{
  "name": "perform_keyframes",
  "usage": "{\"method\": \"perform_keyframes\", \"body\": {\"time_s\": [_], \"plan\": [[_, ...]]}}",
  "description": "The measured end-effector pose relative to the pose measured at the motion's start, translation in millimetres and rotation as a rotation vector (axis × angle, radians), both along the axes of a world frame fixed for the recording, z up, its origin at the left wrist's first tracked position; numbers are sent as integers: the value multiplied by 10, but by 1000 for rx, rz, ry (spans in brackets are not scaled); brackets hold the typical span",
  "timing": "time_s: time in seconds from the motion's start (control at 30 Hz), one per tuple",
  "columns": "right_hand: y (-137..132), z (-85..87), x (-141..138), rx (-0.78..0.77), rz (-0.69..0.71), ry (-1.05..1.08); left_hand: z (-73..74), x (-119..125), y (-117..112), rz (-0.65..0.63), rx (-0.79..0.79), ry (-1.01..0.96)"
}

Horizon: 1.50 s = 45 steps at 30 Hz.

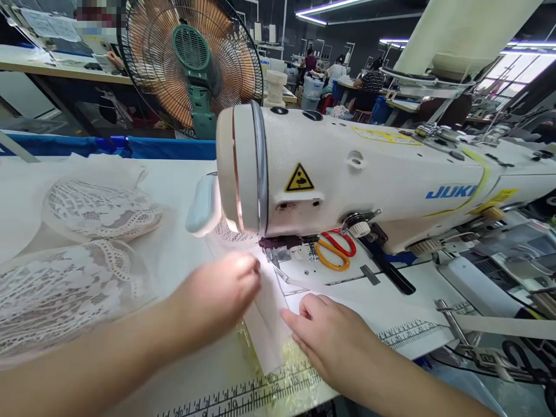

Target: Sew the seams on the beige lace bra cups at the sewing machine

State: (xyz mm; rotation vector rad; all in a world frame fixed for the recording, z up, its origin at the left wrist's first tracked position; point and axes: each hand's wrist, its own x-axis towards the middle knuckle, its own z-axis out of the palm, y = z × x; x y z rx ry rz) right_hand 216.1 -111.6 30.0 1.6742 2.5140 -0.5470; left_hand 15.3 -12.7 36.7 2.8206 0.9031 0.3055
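A white JUKI sewing machine stands across the table. In front of its needle area lies a narrow strip of white fabric. My left hand is closed in a pinch on the strip's left edge near the presser foot. My right hand rests on the strip's right side with fingers curled, pressing it to the table. Both hands touch the same piece.
Pieces of white lace lie on the table at the left. Scissors with orange and red handles lie under the machine arm. A ruler strip runs along the table's front edge. A standing fan is behind; people work at far tables.
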Motion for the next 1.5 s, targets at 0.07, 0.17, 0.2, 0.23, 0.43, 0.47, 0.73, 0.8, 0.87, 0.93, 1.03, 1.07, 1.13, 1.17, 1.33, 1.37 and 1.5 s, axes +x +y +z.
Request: {"method": "perform_keyframes", "body": {"time_s": [0.07, 0.17, 0.2, 0.23, 0.43, 0.47, 0.73, 0.8, 0.87, 0.93, 1.03, 1.07, 1.13, 1.17, 1.33, 1.37, 1.5], "plan": [[-17, 4, 12, -2, 10, 10, -102, 42, -314, -180, 13, 26], [-33, -6, 17, -5, 8, 8, -214, 54, -534, -293, 38, 64], [-31, -15, 15, 3, 8, 3, -229, 49, -542, -291, 45, 77], [-25, -25, 11, 16, 11, 3, -232, 41, -529, -282, 50, 90], [84, -44, -16, 79, 20, -6, -206, 12, -391, -284, 139, 78], [106, -38, -22, 86, 22, -14, -212, 12, -381, -286, 160, 75], [257, -39, -73, 98, 17, -150, -232, -9, -245, -275, 288, 69], [292, -35, -84, 98, 30, -179, -232, -21, -199, -267, 303, 78], [326, -11, -104, 74, 44, -206, -234, -34, -156, -267, 325, 90], [362, 30, -135, 36, 49, -249, -238, -47, -114, -272, 347, 106], [423, 104, -203, -17, 47, -317, -238, -70, -48, -294, 358, 141], [444, 125, -227, -36, 45, -337, -236, -78, -24, -299, 357, 153], [482, 159, -274, -68, 42, -362, -227, -92, 27, -312, 364, 168], [499, 171, -295, -77, 43, -370, -222, -98, 53, -321, 372, 170], [537, 185, -361, -82, 45, -424, -204, -108, 185, -358, 416, 153], [537, 180, -368, -80, 44, -434, -205, -109, 210, -360, 423, 153], [523, 162, -385, -72, 65, -455, -218, -110, 293, -364, 469, 168]]}}
